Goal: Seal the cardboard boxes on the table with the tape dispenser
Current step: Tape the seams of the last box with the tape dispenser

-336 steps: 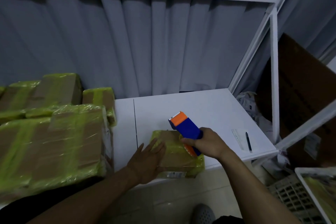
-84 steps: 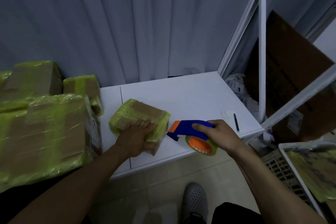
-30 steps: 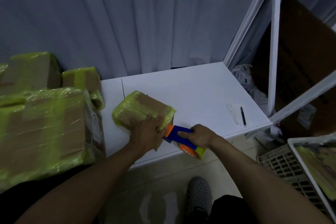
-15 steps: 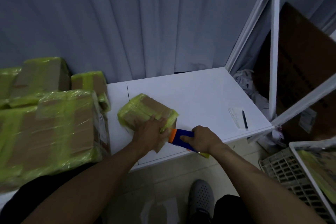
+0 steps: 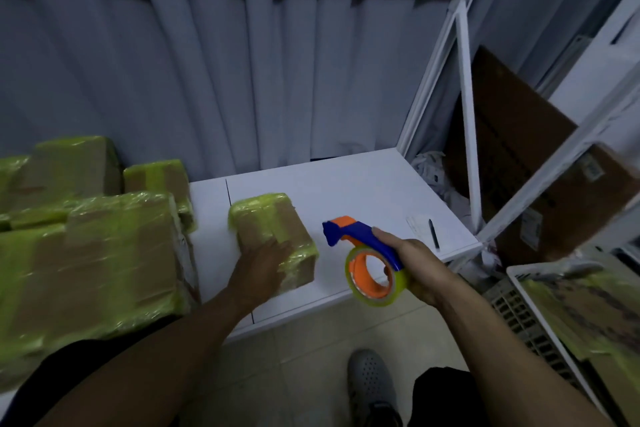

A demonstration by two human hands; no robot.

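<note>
Your left hand (image 5: 266,260) lay flat, fingers straight, on the near end of the small box (image 5: 273,229), which was wrapped in yellow-green tape and sat on the desk (image 5: 346,191). Your right hand (image 5: 415,263) gripped the tape dispenser (image 5: 367,260), held just right of the box without touching it. The hands were apart.

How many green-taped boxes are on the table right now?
4: small box under the left hand; large box front left; back box and middle box behind it. Others may hide at the left edge.
</note>
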